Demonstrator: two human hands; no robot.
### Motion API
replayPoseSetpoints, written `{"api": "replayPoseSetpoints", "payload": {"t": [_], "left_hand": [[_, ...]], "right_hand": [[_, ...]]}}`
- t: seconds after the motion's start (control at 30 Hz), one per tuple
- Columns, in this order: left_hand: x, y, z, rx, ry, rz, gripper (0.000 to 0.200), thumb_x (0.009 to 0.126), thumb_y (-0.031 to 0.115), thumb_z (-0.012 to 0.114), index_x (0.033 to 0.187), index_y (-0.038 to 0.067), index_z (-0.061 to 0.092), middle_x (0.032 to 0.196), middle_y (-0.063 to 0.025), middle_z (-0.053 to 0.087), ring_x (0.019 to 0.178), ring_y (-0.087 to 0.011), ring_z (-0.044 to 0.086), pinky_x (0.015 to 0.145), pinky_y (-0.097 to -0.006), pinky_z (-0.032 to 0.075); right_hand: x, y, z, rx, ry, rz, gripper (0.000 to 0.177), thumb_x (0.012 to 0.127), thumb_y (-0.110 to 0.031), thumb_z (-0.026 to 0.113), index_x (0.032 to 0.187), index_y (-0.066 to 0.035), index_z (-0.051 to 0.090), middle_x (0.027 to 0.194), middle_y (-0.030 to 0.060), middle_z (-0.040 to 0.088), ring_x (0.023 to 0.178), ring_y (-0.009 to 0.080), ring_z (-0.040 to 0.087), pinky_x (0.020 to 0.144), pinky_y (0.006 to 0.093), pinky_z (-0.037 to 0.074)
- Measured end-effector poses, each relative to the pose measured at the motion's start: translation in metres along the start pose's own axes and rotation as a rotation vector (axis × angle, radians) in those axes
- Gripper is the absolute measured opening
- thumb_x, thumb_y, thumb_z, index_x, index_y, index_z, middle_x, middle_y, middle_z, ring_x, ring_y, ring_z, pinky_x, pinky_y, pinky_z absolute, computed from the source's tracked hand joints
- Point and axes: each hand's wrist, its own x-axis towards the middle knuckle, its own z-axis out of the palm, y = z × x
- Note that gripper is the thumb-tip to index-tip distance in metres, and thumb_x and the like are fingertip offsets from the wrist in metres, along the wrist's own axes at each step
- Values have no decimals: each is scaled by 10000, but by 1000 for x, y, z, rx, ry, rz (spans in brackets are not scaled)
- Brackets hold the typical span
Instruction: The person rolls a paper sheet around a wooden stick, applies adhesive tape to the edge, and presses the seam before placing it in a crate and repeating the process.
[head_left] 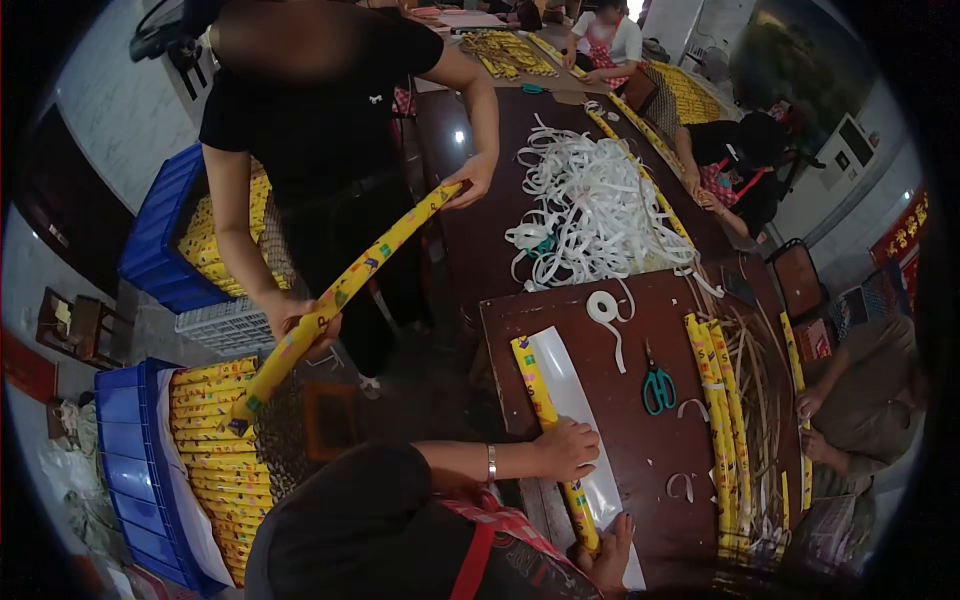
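Observation:
On the brown table, a yellow patterned roll [535,385] lies along a glossy white sheet [570,380]. My left hand [567,450], with a bracelet at its wrist, has its fingers curled over the roll and the sheet's edge. Near the lower end of the roll is my right hand [608,562], its fingers apart and resting on the sheet, partly cut off by the frame. Teal-handled scissors [658,390] and a roll of white tape [603,307] lie beyond the sheet.
A standing person [320,130] holds a long yellow tube [355,275] at left. Blue crates [130,470] hold yellow rolls. White strips [600,200] are heaped on the far table [450,200]. Yellow tubes [715,400] and brown strips lie at right, near other people's hands [815,425].

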Motion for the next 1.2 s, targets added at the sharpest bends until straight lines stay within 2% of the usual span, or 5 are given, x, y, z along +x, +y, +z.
{"api": "replayPoseSetpoints", "payload": {"t": [0.27, 0.77, 0.9, 1.07, 1.2], "left_hand": [[-1, -1, -2, 29, 44, 18, 190, 744, 281, 662, 753, 100, 605, 850, -41, 550, 856, -223, 538, 749, -372, 413], [-1, -2, -4, 19, 34, 32, 195, 727, 293, 671, 698, 113, 603, 789, -36, 546, 787, -227, 554, 694, -378, 436], [1, 0, -8, -3, 58, 54, 173, 719, 266, 690, 689, 123, 600, 762, -31, 545, 752, -241, 559, 644, -391, 433], [6, 5, -18, 32, -210, -38, 161, 760, 251, 676, 844, 117, 645, 885, -44, 590, 866, -255, 567, 727, -392, 431], [48, 53, -91, -62, -324, 182, 201, 785, 165, 637, 976, 102, 634, 1003, -62, 601, 965, -256, 568, 795, -401, 422]], "right_hand": [[3, -15, -7, -26, 14, -16, 449, 813, -344, 644, 1071, -11, 488, 1408, 336, 284, 1308, 555, 237, 1053, 640, 228], [4, -33, -13, -219, 121, 18, 435, 732, -305, 703, 1029, -42, 522, 1344, 226, 382, 1256, 508, 315, 997, 652, 269], [4, -60, -15, -191, 230, 180, 396, 646, -185, 747, 976, -51, 574, 976, 138, 548, 932, 364, 495, 813, 479, 418], [1, -60, -8, -121, 265, 286, 359, 664, -190, 753, 964, -76, 592, 899, 112, 569, 879, 323, 526, 758, 439, 442], [-2, -56, -6, -115, 218, 301, 341, 687, -225, 749, 958, -84, 596, 891, 110, 562, 882, 314, 527, 752, 429, 446]]}}
